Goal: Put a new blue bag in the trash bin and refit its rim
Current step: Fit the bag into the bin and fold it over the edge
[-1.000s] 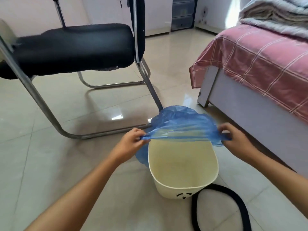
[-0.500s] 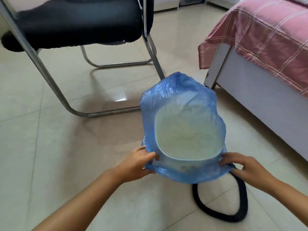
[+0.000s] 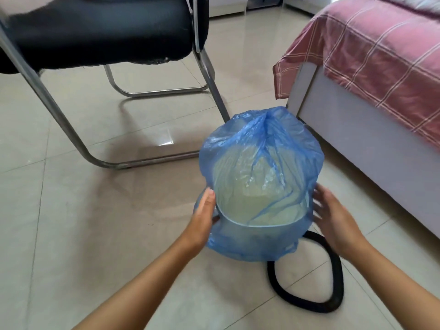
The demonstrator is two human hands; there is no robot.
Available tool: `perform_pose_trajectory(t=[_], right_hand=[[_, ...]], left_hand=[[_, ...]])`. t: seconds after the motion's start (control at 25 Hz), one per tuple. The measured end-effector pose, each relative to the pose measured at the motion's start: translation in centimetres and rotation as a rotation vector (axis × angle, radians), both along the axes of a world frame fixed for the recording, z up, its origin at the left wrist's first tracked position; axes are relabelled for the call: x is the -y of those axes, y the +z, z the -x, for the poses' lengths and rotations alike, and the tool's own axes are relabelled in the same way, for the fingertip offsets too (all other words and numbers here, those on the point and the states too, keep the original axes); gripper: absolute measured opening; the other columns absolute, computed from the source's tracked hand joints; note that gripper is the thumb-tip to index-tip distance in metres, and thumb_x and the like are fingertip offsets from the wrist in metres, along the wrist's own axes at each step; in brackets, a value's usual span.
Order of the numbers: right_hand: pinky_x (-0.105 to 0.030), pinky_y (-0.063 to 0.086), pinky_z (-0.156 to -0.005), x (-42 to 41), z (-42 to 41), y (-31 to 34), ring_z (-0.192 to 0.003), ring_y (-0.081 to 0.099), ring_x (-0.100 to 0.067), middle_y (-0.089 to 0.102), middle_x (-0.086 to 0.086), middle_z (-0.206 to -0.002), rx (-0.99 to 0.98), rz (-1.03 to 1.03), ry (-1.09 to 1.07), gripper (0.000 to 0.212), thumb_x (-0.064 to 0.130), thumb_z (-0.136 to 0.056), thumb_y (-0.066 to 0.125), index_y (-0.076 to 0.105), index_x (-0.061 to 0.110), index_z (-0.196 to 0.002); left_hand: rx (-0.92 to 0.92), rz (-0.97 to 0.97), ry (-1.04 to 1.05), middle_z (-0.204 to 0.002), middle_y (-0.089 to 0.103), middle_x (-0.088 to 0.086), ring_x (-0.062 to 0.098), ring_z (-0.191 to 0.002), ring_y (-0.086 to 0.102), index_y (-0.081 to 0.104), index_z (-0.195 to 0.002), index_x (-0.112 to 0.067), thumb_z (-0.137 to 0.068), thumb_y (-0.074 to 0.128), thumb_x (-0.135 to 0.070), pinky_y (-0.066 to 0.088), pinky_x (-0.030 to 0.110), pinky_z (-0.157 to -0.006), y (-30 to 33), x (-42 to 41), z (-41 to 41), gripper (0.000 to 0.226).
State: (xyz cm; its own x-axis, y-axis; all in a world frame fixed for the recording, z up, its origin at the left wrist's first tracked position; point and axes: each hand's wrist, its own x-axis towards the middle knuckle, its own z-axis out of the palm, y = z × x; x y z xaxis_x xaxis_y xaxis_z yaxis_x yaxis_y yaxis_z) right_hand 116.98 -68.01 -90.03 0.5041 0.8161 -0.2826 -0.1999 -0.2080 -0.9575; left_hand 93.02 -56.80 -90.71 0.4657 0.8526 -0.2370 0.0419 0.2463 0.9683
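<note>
The blue bag point(image 3: 259, 241) is drawn over the mouth of the cream trash bin point(image 3: 252, 198), which shows only through the film. The bag's closed end balloons up above the bin, and its skirt hangs down the outside. My left hand point(image 3: 203, 216) lies against the bag's left side, fingers up and thumb tucked into the film. My right hand point(image 3: 333, 217) is blurred, with its fingers spread, just off the bag's right side. The bin's black rim ring point(image 3: 337, 275) lies on the floor behind and to the right of the bin.
A black chair point(image 3: 100, 32) on a chrome tube frame point(image 3: 71, 139) stands at the back left. A bed with a pink checked sheet point(image 3: 371, 58) and a white side panel runs along the right. The floor is glossy beige tile.
Both hands pulled the bag's opening down from above the bin and over its mouth. The bag then puffed up taller. My right hand has let go and spread open.
</note>
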Motion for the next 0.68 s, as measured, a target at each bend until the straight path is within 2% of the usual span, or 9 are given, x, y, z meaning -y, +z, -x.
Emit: perform_pose_trajectory(t=[0.04, 0.12, 0.24, 0.32, 0.4, 0.44, 0.52, 0.64, 0.68], right_hand=[[-0.030, 0.046, -0.088, -0.3, 1.0, -0.5, -0.106, 0.056, -0.007, 0.062, 0.013, -0.111, -0.060, 0.028, 0.008, 0.038, 0.044, -0.096, 0.027, 0.055, 0.031, -0.118], [-0.023, 0.048, -0.081, -0.6, 2.6, -1.9, -0.096, 0.054, 0.002, 0.060, 0.020, -0.102, -0.068, 0.110, -0.008, 0.032, 0.034, -0.100, 0.023, 0.054, 0.035, -0.108], [-0.021, 0.047, -0.069, -0.3, 3.4, -3.9, -0.085, 0.055, -0.002, 0.062, 0.008, -0.098, -0.010, 0.242, -0.003, 0.030, 0.020, -0.100, 0.029, 0.057, 0.029, -0.099], [-0.033, 0.052, -0.079, -0.1, 2.7, -4.6, -0.096, 0.060, -0.017, 0.066, -0.003, -0.108, 0.058, 0.266, -0.071, 0.027, 0.016, -0.096, 0.037, 0.063, 0.024, -0.097], [-0.044, 0.048, -0.097, 0.4, 1.2, -3.9, -0.113, 0.057, -0.022, 0.060, -0.004, -0.126, 0.191, 0.190, -0.196, 0.027, 0.016, -0.095, 0.043, 0.060, 0.024, -0.114], [-0.042, 0.044, -0.103, 0.4, 0.7, -2.9, -0.118, 0.053, -0.018, 0.056, 0.000, -0.132, 0.240, 0.139, -0.222, 0.031, 0.018, -0.096, 0.043, 0.056, 0.025, -0.123], [-0.035, 0.039, -0.104, 0.1, 0.6, -1.2, -0.121, 0.050, -0.011, 0.053, 0.007, -0.134, 0.221, 0.030, -0.181, 0.035, 0.025, -0.098, 0.039, 0.050, 0.029, -0.130], [-0.035, 0.041, -0.103, -0.9, 2.3, -0.8, -0.119, 0.053, -0.005, 0.056, 0.014, -0.132, 0.052, 0.013, 0.001, 0.035, 0.041, -0.095, 0.039, 0.049, 0.040, -0.129], [-0.034, 0.041, -0.103, -1.0, 2.8, -1.1, -0.118, 0.054, -0.001, 0.057, 0.016, -0.131, 0.048, 0.012, 0.020, 0.038, 0.046, -0.091, 0.040, 0.047, 0.042, -0.129]], left_hand=[[0.006, 0.072, 0.024, -0.122, 0.058, -0.007, -0.005, -0.104, 0.056, 0.045, -0.132, -0.021, -0.100, 0.021, -0.032, 0.050, 0.012, -0.072, -0.4, 0.7, -1.0, 0.041], [-0.041, 0.153, 0.049, -0.133, 0.048, -0.008, 0.004, -0.120, 0.045, 0.039, -0.137, -0.024, -0.100, 0.016, -0.037, 0.045, 0.029, -0.093, -2.4, 1.4, -1.5, 0.046], [-0.207, 0.078, -0.089, -0.150, 0.034, -0.003, 0.009, -0.135, 0.032, 0.030, -0.141, -0.025, -0.100, 0.027, -0.029, 0.024, 0.039, -0.117, -5.1, 0.8, -0.1, 0.041], [-0.289, 0.024, -0.027, -0.147, 0.041, 0.008, 0.015, -0.132, 0.039, 0.037, -0.139, -0.015, -0.097, 0.041, -0.018, 0.030, 0.033, -0.113, -5.4, 0.1, 1.0, 0.042], [-0.279, -0.067, 0.201, -0.136, 0.051, 0.008, 0.017, -0.121, 0.048, 0.043, -0.133, -0.012, -0.094, 0.048, -0.010, 0.038, 0.027, -0.099, -4.0, -1.0, 1.5, 0.039], [-0.232, -0.145, 0.259, -0.133, 0.049, 0.002, 0.014, -0.121, 0.048, 0.041, -0.134, -0.016, -0.094, 0.048, -0.011, 0.037, 0.026, -0.097, -3.0, -1.4, 1.6, 0.041], [-0.100, -0.210, 0.194, -0.137, 0.040, -0.008, 0.007, -0.126, 0.041, 0.030, -0.141, -0.023, -0.096, 0.043, -0.017, 0.036, 0.027, -0.101, -1.2, -1.6, 1.0, 0.047], [-0.003, -0.056, 0.012, -0.144, 0.039, -0.010, 0.005, -0.129, 0.042, 0.026, -0.142, -0.034, -0.097, 0.037, -0.037, 0.038, 0.039, -0.109, -1.4, -0.6, -0.9, 0.047], [-0.016, -0.048, -0.027, -0.143, 0.042, -0.009, 0.000, -0.126, 0.046, 0.027, -0.141, -0.036, -0.094, 0.036, -0.046, 0.041, 0.036, -0.107, -1.8, -0.2, -1.3, 0.049]])
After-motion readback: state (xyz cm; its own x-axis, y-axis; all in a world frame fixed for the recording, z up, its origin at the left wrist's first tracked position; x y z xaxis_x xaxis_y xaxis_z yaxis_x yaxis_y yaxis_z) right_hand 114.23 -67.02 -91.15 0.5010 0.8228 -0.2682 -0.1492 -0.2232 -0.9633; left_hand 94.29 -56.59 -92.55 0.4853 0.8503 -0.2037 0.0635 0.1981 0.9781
